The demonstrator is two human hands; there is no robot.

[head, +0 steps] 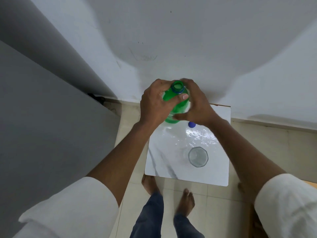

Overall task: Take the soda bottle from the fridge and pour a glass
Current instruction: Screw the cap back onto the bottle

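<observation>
White marble-look counter (171, 162) against a pale wall, seen from above, tiled floor and bare feet below.

On the counter: empty clear glass (198, 157) near the front edge, blue cap (192, 124) lying farther back, just beside the right wrist. Grey fridge side at left. Green soda bottle (175, 102) upright at the back of the counter, mouth open, clamped between both hands: left hand (155, 104) wrapped round the shoulder, right hand (197, 103) closed on the other side.
</observation>
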